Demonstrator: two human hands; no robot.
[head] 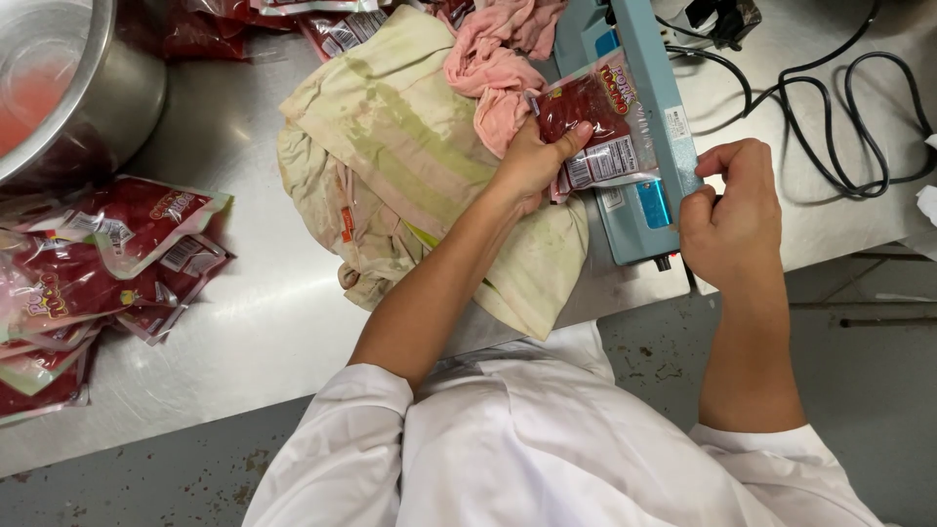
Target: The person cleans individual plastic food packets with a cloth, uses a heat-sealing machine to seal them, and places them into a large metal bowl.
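Observation:
My left hand (535,161) grips a clear pouch of red filling (589,109), with one edge of the pouch lying in the jaw of a blue heat sealer (639,210). My right hand (730,217) rests on the near end of the sealer's blue arm, fingers curled over it. My left forearm lies across a stained yellow-green cloth (390,146). A pink cloth (493,63) is bunched just behind the pouch.
A pile of similar red pouches (93,268) lies at the left on the steel table (244,322). A large steel bowl (93,93) stands at the far left. Black cables (839,117) loop at the right. The table's front edge runs near my body.

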